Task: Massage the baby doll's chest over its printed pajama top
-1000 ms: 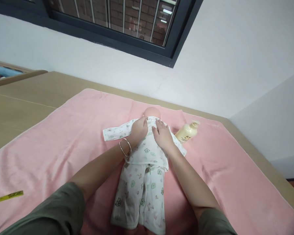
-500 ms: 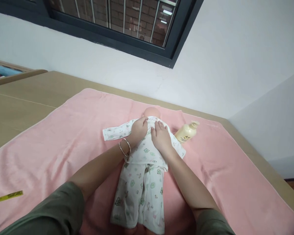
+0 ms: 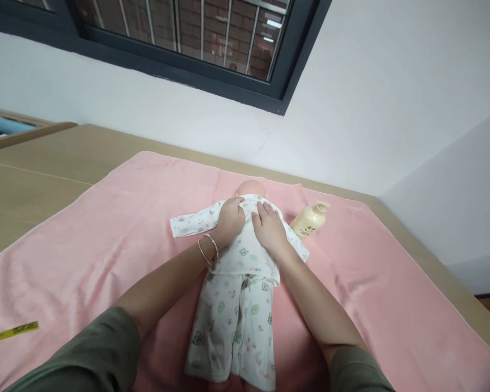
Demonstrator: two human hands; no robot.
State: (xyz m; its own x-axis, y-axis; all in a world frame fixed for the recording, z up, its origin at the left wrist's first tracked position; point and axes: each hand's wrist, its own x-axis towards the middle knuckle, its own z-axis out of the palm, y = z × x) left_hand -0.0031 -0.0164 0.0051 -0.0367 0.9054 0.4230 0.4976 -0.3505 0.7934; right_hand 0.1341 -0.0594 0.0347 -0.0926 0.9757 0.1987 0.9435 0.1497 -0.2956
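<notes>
A baby doll (image 3: 251, 189) lies stretched out in a white patterned shirt (image 3: 245, 252) and matching trousers (image 3: 216, 321); only its bald head's top and a bit of the legs show bare. On the upper left part of the shirt rests my left hand (image 3: 231, 219), its fingers curled in; whether cloth is inside them is hidden. My right hand (image 3: 269, 226) lies flat on the shirt's upper right, fingers stretched towards the doll's head. One doll sleeve (image 3: 196, 222) reaches out to the left. Beside the other sleeve a pale yellow pump bottle (image 3: 311, 219) leans or lies tilted.
Under the doll a pink blanket (image 3: 118, 228) covers much of the wooden surface (image 3: 44, 163). A yellow strip (image 3: 12, 331) with dark print lies at the lower left. Behind rises a white wall (image 3: 351, 98) with a dark-framed window (image 3: 277, 98). A wooden rail (image 3: 32, 135) stands far left.
Both hands stay at the same places on the doll's shirt. The view has shifted very slightly; nothing else visibly differs.
</notes>
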